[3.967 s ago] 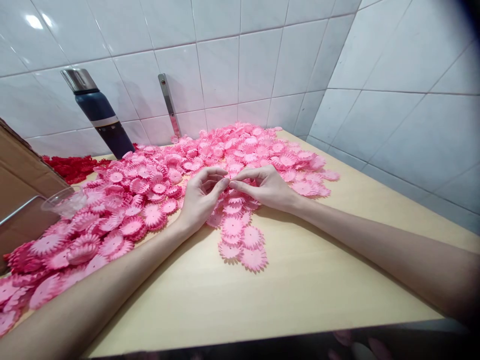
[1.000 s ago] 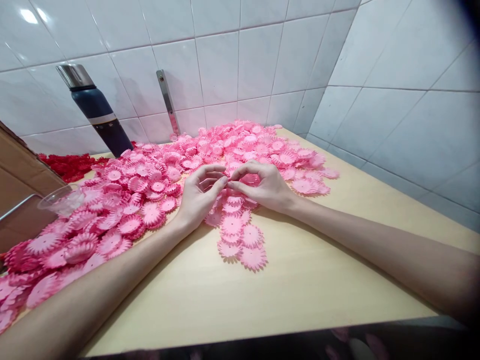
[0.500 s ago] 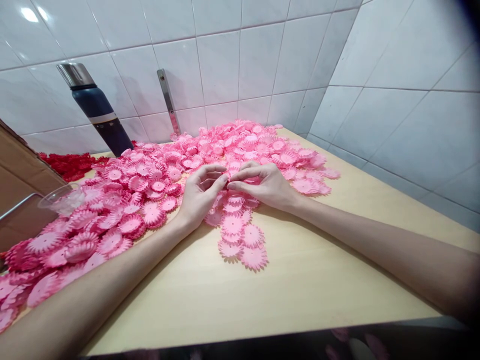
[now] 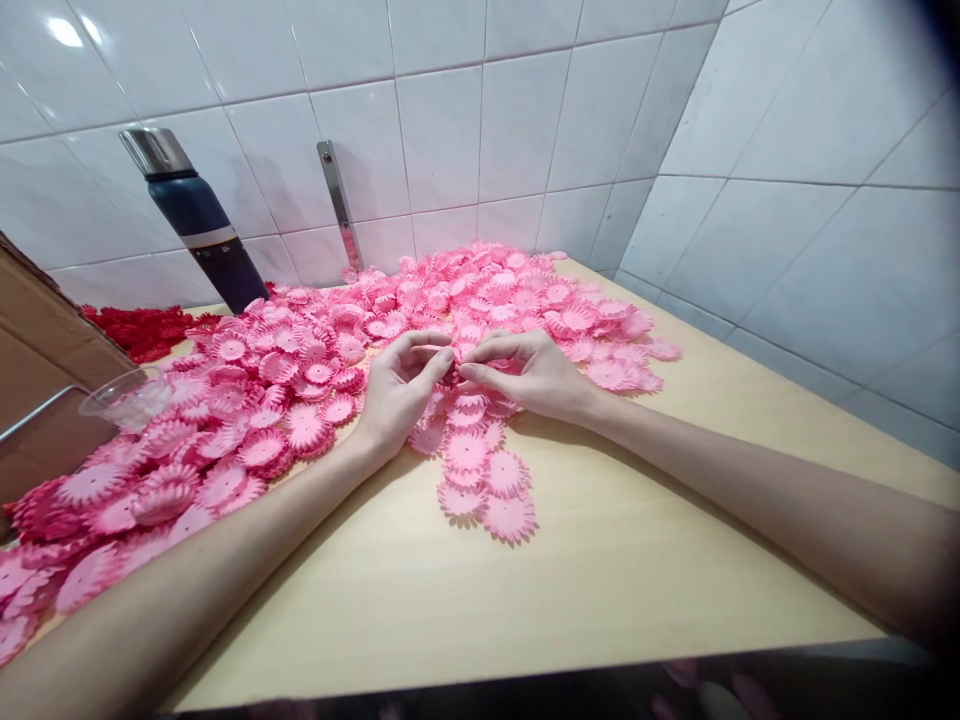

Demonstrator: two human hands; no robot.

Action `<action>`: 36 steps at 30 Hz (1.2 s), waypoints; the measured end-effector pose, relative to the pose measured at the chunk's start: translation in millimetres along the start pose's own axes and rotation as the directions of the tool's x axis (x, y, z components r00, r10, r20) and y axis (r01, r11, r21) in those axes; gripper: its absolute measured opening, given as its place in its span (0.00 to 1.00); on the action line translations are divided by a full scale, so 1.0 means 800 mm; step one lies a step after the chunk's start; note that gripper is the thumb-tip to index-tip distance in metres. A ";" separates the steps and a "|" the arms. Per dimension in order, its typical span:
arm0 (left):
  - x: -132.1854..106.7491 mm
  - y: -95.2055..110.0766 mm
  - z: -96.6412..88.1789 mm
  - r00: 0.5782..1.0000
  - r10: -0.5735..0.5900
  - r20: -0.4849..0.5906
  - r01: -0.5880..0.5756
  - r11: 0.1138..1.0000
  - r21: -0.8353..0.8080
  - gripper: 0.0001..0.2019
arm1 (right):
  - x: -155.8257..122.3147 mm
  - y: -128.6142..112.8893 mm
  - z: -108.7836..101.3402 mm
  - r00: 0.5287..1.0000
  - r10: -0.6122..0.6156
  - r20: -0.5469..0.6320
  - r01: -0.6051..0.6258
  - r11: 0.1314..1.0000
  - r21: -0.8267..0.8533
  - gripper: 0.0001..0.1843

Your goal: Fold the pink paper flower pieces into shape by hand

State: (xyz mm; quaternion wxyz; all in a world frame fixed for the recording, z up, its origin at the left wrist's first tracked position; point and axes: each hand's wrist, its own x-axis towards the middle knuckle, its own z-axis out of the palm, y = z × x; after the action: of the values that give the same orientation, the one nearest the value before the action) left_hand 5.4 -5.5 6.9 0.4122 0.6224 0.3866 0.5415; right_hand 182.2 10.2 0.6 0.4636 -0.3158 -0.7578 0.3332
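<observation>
A wide heap of pink paper flowers (image 4: 300, 370) covers the back and left of a pale wooden table (image 4: 600, 560). My left hand (image 4: 394, 395) and my right hand (image 4: 536, 375) meet fingertip to fingertip over the middle of the heap. Both hands pinch a small pink flower piece between thumb and fingers; most of that piece is hidden by the fingers. A short trail of single pink flowers (image 4: 487, 490) lies just in front of my hands.
A dark blue flask (image 4: 199, 230) with a steel cap leans on the tiled wall. A metal strip (image 4: 339, 205) stands beside it. Red flowers (image 4: 139, 330) lie at the back left, by a clear plastic cup (image 4: 124, 400) and a cardboard box (image 4: 37, 370).
The two hands have stayed in place over the heap. Only the fingertips have shifted slightly while they work the small piece.
</observation>
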 end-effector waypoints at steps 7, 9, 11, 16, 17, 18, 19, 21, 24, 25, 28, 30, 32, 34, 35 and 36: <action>0.001 -0.004 0.000 0.998 0.056 0.004 -0.056 0.998 0.032 0.11 | 0.002 -0.003 0.000 0.999 0.009 -0.035 -0.012 0.997 -0.072 0.07; 0.003 -0.007 0.000 0.996 0.080 -0.033 -0.079 0.996 0.044 0.10 | 0.003 -0.001 0.000 0.991 -0.008 -0.134 -0.009 0.992 -0.129 0.07; 0.004 -0.010 -0.001 0.994 0.091 -0.053 -0.088 0.995 0.044 0.10 | 0.003 0.002 0.000 0.984 -0.035 -0.174 0.004 0.985 -0.175 0.06; 0.005 -0.014 0.000 0.995 0.084 -0.060 -0.084 0.996 0.001 0.10 | 0.007 0.010 -0.002 0.944 -0.045 -0.326 -0.040 0.967 -0.251 0.06; 0.005 -0.014 0.000 0.996 0.077 -0.050 -0.078 0.997 -0.011 0.10 | 0.007 0.012 -0.003 0.925 -0.037 -0.379 -0.063 0.966 -0.249 0.07; 0.005 -0.013 0.001 0.997 0.072 -0.033 -0.072 0.997 -0.020 0.10 | 0.008 0.013 -0.004 0.910 -0.030 -0.413 -0.078 0.967 -0.242 0.07; 0.005 -0.013 0.001 0.998 0.067 -0.016 -0.068 0.997 -0.024 0.10 | 0.008 0.014 -0.004 0.904 -0.028 -0.427 -0.082 0.968 -0.238 0.07; 0.004 -0.012 0.001 0.998 0.058 -0.002 -0.058 0.998 -0.023 0.09 | 0.007 0.012 -0.003 0.906 -0.037 -0.423 -0.074 0.968 -0.241 0.06; 0.004 -0.009 0.001 0.997 0.055 -0.049 -0.056 0.998 -0.011 0.08 | 0.005 0.007 -0.001 0.916 -0.020 -0.400 -0.070 0.975 -0.209 0.04; 0.004 -0.008 0.002 0.996 0.055 -0.068 -0.056 0.998 -0.010 0.08 | 0.004 0.006 0.000 0.919 -0.006 -0.394 -0.073 0.980 -0.187 0.04; 0.004 -0.007 0.002 0.995 0.048 -0.090 -0.050 0.999 -0.013 0.08 | 0.004 0.006 -0.001 0.920 -0.005 -0.391 -0.056 0.988 -0.145 0.03; 0.004 -0.007 0.002 0.994 0.045 -0.099 -0.047 0.999 -0.015 0.08 | 0.005 0.009 -0.002 0.922 -0.056 -0.383 0.004 0.991 -0.136 0.03; 0.004 -0.007 0.003 0.993 0.050 -0.110 -0.052 0.998 -0.018 0.08 | 0.006 0.011 -0.003 0.927 -0.126 -0.352 0.068 0.983 -0.172 0.05; 0.004 -0.007 0.003 0.992 0.052 -0.111 -0.054 0.998 -0.019 0.08 | 0.006 0.011 -0.004 0.933 -0.181 -0.311 0.102 0.962 -0.255 0.08; 0.004 -0.006 0.003 0.993 0.051 -0.103 -0.053 0.998 -0.017 0.08 | 0.006 0.010 -0.004 0.936 -0.193 -0.295 0.104 0.950 -0.293 0.10; 0.004 -0.006 0.002 0.994 0.050 -0.095 -0.051 0.999 -0.016 0.08 | 0.005 0.009 -0.003 0.939 -0.197 -0.282 0.102 0.943 -0.318 0.10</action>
State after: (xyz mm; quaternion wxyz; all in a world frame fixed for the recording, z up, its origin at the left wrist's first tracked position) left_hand 7.5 -1.1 3.0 0.3855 0.6018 0.3847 0.5842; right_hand 184.3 18.1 -2.0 0.5481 -0.3714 -0.7390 0.1247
